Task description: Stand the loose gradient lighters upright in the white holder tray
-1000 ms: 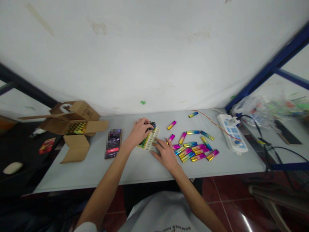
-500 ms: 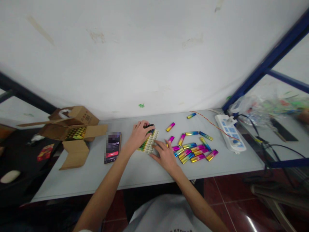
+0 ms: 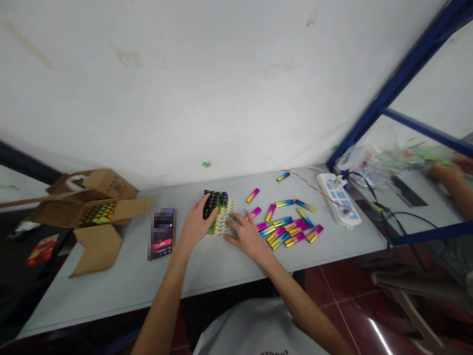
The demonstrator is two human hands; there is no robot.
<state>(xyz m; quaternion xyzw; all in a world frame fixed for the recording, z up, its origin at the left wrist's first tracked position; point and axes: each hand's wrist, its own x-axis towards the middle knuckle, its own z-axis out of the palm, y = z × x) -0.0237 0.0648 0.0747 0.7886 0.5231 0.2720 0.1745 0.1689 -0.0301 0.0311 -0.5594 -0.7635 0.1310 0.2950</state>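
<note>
A block of small upright pieces (image 3: pixel 223 213), with black tops at its left and pale tops at its right, stands on the grey table. My left hand (image 3: pixel 199 219) lies against the left side of the block, its fingers curved over the black tops. At the right side, my right hand (image 3: pixel 246 235) has its fingers apart, with the fingertips touching or very near the pale pieces. Several shiny pink, yellow and blue cylinders (image 3: pixel 294 240) lie loose to the right of my right hand.
A phone (image 3: pixel 162 233) lies left of my hands. Beyond it stands an open cardboard box (image 3: pixel 96 251) with yellow-black pieces inside. A white power strip (image 3: pixel 338 199) with cables is at the right, near plastic bags (image 3: pixel 373 161) and another person's hand (image 3: pixel 445 173).
The view has shifted. My left hand has moved from the block's top to its left side, uncovering many black tops. My right hand remains by the pale side.
</note>
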